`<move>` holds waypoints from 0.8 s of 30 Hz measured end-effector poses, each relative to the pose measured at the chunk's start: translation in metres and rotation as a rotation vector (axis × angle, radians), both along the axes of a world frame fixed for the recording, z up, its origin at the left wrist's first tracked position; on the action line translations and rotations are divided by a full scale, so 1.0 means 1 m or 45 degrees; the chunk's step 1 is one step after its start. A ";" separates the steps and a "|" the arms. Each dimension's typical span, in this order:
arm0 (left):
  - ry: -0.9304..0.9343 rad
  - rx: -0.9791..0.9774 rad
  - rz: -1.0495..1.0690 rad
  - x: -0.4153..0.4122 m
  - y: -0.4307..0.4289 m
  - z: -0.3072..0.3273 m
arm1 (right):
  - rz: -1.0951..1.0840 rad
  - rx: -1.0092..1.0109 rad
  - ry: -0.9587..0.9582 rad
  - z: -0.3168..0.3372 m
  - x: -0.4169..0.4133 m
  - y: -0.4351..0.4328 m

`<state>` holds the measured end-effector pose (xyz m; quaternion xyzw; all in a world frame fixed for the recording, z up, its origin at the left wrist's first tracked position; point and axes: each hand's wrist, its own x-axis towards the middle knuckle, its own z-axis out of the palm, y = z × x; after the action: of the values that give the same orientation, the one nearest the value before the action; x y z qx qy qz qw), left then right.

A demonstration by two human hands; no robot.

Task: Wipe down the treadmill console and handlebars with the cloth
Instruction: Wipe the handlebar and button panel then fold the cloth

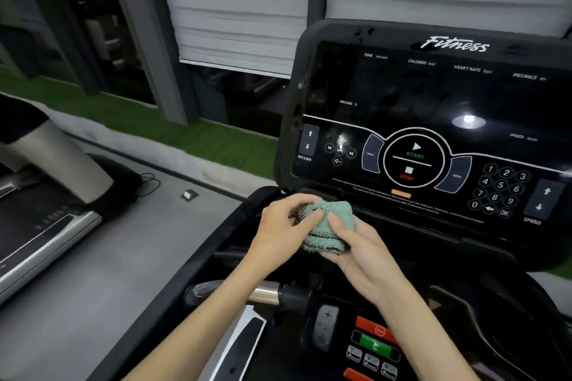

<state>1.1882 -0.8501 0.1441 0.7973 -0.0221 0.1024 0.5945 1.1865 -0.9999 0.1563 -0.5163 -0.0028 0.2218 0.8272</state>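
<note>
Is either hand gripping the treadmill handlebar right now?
No, the left hand and right hand both hold the bunched green textured cloth near the black console.

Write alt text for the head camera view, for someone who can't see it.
A person's left hand and right hand bunch a green cloth just below the dark treadmill console. The console shows START and STOP markings and a number keypad; another treadmill stands to the left.

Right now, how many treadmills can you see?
2. One is straight ahead, its console behind the left hand and right hand gripping the green cloth. The second treadmill stands to the left across the grey floor, partly in frame. Others may be out of view.
</note>
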 end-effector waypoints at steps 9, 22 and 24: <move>0.039 0.015 -0.042 -0.036 0.077 -0.019 | -0.053 0.121 0.175 -0.018 -0.050 0.061; -0.130 0.994 0.082 -0.101 0.221 -0.158 | -0.380 -0.369 0.111 -0.042 -0.074 0.100; -0.037 1.100 0.068 -0.113 0.235 -0.184 | -0.453 -0.589 -0.032 -0.043 -0.068 0.097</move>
<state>1.0757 -0.6155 -0.0400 0.9716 -0.0505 0.1104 0.2031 1.1186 -0.9028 0.1134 -0.6861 0.1283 0.0616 0.7134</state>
